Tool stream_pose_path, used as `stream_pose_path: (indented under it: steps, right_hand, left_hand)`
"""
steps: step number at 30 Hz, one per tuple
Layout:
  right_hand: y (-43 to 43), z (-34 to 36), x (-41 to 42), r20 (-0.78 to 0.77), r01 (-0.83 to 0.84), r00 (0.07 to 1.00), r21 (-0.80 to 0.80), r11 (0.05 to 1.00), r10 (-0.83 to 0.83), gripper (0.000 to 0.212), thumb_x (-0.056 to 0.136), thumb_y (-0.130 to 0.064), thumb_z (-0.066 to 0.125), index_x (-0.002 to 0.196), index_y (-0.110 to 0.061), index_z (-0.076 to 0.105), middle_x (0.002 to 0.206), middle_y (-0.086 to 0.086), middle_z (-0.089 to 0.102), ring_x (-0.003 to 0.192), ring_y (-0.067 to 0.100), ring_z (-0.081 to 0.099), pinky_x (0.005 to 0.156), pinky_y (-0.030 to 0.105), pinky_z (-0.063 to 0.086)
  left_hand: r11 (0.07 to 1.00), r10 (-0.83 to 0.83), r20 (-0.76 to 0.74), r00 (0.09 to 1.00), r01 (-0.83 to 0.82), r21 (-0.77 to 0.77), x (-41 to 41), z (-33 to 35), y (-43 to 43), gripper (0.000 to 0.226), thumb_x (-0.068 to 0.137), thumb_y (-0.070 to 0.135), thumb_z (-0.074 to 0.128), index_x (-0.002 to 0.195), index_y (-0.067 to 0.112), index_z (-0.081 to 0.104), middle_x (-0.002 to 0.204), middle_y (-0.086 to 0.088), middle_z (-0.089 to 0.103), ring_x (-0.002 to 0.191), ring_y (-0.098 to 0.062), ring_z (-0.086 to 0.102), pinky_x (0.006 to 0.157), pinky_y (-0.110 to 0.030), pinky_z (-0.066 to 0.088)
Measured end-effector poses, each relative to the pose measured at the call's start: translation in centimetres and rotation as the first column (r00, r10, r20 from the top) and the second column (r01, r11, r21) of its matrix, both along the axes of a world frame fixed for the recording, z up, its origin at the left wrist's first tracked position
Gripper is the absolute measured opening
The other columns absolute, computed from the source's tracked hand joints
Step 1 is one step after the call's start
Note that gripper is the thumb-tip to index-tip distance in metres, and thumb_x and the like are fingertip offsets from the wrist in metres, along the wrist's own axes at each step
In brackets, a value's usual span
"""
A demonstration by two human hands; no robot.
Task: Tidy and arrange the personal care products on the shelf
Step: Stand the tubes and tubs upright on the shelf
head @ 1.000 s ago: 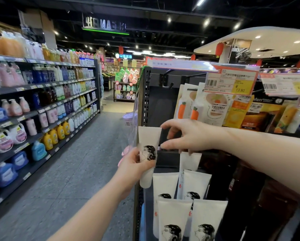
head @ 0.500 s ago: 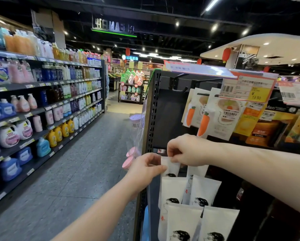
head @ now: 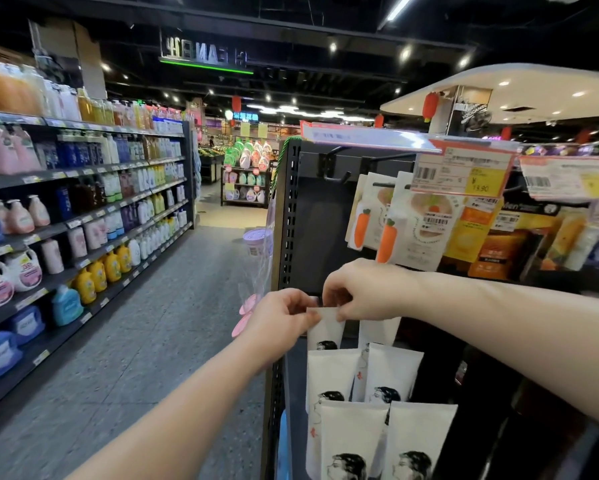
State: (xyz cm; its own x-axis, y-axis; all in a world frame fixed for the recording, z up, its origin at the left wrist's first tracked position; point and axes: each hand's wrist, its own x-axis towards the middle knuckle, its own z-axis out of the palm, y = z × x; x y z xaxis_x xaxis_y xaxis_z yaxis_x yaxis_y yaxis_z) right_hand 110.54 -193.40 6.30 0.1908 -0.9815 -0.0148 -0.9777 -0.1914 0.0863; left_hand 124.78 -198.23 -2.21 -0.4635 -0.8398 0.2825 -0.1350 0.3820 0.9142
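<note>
L grip & R grip both pinch the top edge of a white tube, fingers curled onto it. Tube hangs vert., long axis up-down, flat wide end up, printed face twd camera, against the black rack. Lower end hidden behind more white tubes just below. Carrot packs hang above, to the R.

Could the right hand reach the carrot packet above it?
Probably yes: the carrot packet hangs just above the right hand with nothing between, though that hand is pinching a white tube.
</note>
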Motion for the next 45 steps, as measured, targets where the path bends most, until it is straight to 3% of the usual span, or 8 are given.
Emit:
stream_pose_path:
  steps: [7,10,13,21,29,36,42,45]
  right_hand:
    - [1.9,0.5,-2.1,-0.242,0.110,0.965,0.007,0.994,-0.105,0.045,0.084,-0.035,0.065,0.125,-0.020,0.052,0.116,0.001,0.054,0.097,0.019,0.058,0.076,0.031,0.053]
    - [2.1,0.3,-2.3,-0.304,0.217,0.934,0.064,0.974,-0.189,0.040,0.084,-0.035,0.064,0.119,-0.018,0.054,0.109,0.003,0.061,0.091,0.019,0.061,0.071,0.030,0.052]
    - [2.3,0.2,-2.7,-0.236,0.240,0.950,0.141,0.960,-0.203,0.011,0.087,-0.029,0.062,0.088,-0.019,0.058,0.091,0.002,0.066,0.066,0.013,0.060,0.063,0.028,0.050]
    - [2.5,0.2,-3.5,-0.084,0.212,0.977,0.201,0.956,-0.198,0.014,0.086,-0.022,0.064,0.075,-0.016,0.058,0.081,0.008,0.071,0.059,0.014,0.064,0.055,0.022,0.051]
    - [2.4,0.0,-3.5,-0.117,0.203,0.976,0.199,0.959,-0.182,0.014,0.085,-0.026,0.065,0.085,-0.013,0.061,0.088,0.006,0.071,0.078,0.020,0.068,0.063,0.028,0.052]
    - [2.7,0.1,-3.3,-0.117,0.177,0.980,0.148,0.973,-0.161,0.033,0.085,-0.029,0.064,0.115,-0.016,0.061,0.107,0.001,0.064,0.090,0.015,0.059,0.068,0.022,0.044]
    - [3.8,0.4,-2.7,-0.014,0.163,0.987,0.038,0.986,-0.163,0.037,0.090,-0.031,0.058,0.125,-0.018,0.056,0.115,0.000,0.062,0.098,0.014,0.060,0.080,0.024,0.051]
    - [4.7,0.8,-2.2,0.033,0.191,0.981,-0.044,0.981,-0.190,0.036,0.090,-0.035,0.057,0.123,-0.021,0.057,0.113,-0.002,0.064,0.099,0.013,0.060,0.081,0.025,0.051]
  left_hand:
    - [0.998,0.036,0.174,0.984,-0.028,-0.048,-0.3,0.6,0.0,0.009,0.074,0.026,0.070,0.079,0.030,0.064,0.085,0.003,0.069,0.083,-0.018,0.065,0.081,-0.043,0.056]
    - [0.998,0.030,0.229,0.973,-0.015,-0.068,-0.8,1.0,0.0,0.010,0.075,0.028,0.070,0.082,0.032,0.064,0.088,0.008,0.068,0.087,-0.012,0.064,0.083,-0.038,0.054]
    - [0.997,0.030,0.263,0.964,-0.011,-0.075,-1.2,1.1,0.2,0.014,0.079,0.020,0.068,0.078,0.032,0.061,0.084,0.009,0.066,0.083,-0.010,0.063,0.081,-0.033,0.053]
    - [0.996,0.051,0.277,0.960,-0.030,-0.080,-1.3,0.9,0.0,0.018,0.079,0.016,0.068,0.073,0.032,0.062,0.074,0.009,0.063,0.072,-0.008,0.059,0.067,-0.027,0.049]
    - [0.994,0.090,0.318,0.944,-0.064,-0.092,-0.9,0.9,0.1,0.009,0.076,0.026,0.068,0.073,0.032,0.063,0.083,0.008,0.068,0.089,-0.020,0.064,0.085,-0.045,0.052]
    - [0.993,0.027,0.332,0.943,0.012,-0.115,-1.1,1.2,0.3,0.012,0.082,0.020,0.063,0.089,0.029,0.059,0.084,0.009,0.061,0.077,-0.008,0.058,0.067,-0.025,0.047]
    - [0.983,0.052,0.312,0.949,0.006,-0.184,-0.5,1.2,0.5,0.020,0.083,0.026,0.063,0.103,0.027,0.060,0.095,0.011,0.061,0.091,-0.008,0.058,0.080,-0.026,0.049]
    - [0.974,0.085,0.216,0.973,-0.035,-0.224,0.2,1.9,0.5,0.018,0.083,0.028,0.064,0.101,0.027,0.061,0.091,0.015,0.062,0.086,-0.002,0.058,0.073,-0.020,0.049]
